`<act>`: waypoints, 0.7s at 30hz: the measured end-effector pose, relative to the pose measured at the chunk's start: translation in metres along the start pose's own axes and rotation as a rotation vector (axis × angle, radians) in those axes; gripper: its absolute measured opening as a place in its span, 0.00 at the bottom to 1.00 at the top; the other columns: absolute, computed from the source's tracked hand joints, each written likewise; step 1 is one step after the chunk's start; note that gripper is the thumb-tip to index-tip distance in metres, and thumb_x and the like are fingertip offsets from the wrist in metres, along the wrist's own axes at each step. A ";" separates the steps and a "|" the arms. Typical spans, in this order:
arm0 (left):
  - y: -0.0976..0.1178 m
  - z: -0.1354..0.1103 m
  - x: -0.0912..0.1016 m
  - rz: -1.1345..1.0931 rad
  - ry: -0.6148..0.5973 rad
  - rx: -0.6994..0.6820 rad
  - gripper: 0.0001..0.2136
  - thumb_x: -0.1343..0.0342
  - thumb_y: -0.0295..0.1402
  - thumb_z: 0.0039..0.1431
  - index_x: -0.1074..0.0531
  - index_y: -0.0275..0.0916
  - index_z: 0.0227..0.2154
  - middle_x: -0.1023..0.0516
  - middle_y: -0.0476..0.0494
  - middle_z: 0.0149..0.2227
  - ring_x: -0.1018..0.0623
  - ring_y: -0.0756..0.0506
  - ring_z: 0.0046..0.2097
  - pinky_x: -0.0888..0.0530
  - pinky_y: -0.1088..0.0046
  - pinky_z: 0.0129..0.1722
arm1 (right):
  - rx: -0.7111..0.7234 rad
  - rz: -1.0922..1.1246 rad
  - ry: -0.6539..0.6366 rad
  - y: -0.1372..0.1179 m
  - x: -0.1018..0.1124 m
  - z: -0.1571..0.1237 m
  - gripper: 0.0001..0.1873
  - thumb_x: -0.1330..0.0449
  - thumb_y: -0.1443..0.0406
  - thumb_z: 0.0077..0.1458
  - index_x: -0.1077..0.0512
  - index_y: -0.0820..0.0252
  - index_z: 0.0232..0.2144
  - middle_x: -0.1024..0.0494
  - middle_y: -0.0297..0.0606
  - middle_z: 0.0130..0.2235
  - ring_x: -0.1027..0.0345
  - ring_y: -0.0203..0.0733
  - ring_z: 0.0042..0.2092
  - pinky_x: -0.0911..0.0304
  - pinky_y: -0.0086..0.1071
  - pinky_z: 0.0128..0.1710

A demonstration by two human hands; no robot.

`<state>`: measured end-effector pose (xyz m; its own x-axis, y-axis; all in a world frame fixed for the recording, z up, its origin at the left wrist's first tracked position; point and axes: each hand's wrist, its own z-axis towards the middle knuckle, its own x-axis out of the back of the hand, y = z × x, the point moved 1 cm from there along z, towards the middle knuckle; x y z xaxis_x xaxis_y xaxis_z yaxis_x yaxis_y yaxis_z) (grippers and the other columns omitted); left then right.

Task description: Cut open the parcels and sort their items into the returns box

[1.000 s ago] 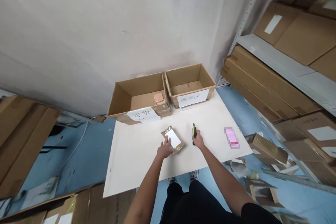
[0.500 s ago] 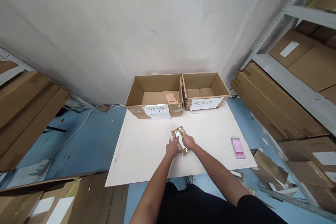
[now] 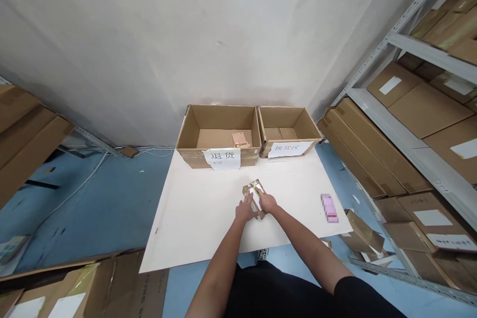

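Observation:
A small brown cardboard box (image 3: 256, 201) with shiny tape and a white label lies tilted on the white tabletop (image 3: 194, 213). My left hand (image 3: 244, 209) holds it down from the left, with fingers on its upper face and thumb near the lower end. In my closed right hand (image 3: 267, 202) is a slim yellow tool that looks like a utility knife (image 3: 257, 190). Its tip rests at the upper part of the box; the blade is too small to make out. My right fingers cover part of the box's right side.
Behind stand two open cartons with paper signs: a larger one (image 3: 194, 158) containing a pinkish packet (image 3: 239, 138), and a smaller one (image 3: 265, 149). A blurred pink item (image 3: 329, 208) lies at right. Shelving (image 3: 406, 131) with boxes flanks the right; more cartons (image 3: 112, 283) stand lower left.
The view has turned slightly to the right. Both hands stay on the box, and the yellow utility knife has shifted only a little on its upper part.

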<state>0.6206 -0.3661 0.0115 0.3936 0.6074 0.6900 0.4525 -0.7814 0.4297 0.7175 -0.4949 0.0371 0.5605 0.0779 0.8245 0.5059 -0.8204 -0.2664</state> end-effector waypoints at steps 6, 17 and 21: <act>0.002 -0.003 0.004 0.018 0.009 -0.017 0.54 0.39 0.54 0.50 0.63 0.55 0.75 0.75 0.53 0.77 0.30 0.29 0.63 0.26 0.56 0.53 | -0.035 -0.012 -0.066 -0.002 0.002 -0.004 0.47 0.40 0.69 0.58 0.55 0.49 0.74 0.18 0.46 0.49 0.21 0.53 0.48 0.35 0.35 0.42; -0.001 -0.003 0.006 0.065 0.032 0.004 0.54 0.40 0.59 0.49 0.63 0.57 0.74 0.73 0.52 0.77 0.30 0.29 0.63 0.27 0.54 0.55 | -0.043 0.016 -0.211 -0.001 0.021 -0.028 0.53 0.29 0.58 0.50 0.49 0.51 0.72 0.19 0.50 0.51 0.21 0.59 0.47 0.30 0.39 0.39; 0.001 -0.003 0.009 0.083 0.032 0.017 0.54 0.41 0.60 0.49 0.62 0.57 0.74 0.73 0.51 0.77 0.31 0.27 0.64 0.28 0.53 0.56 | -0.079 0.050 -0.193 0.012 0.013 -0.047 0.44 0.33 0.61 0.51 0.41 0.48 0.68 0.17 0.47 0.49 0.20 0.57 0.43 0.30 0.39 0.37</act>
<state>0.6219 -0.3621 0.0196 0.4041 0.5358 0.7413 0.4336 -0.8259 0.3605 0.7006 -0.5303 0.0680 0.7030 0.1365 0.6979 0.4253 -0.8673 -0.2587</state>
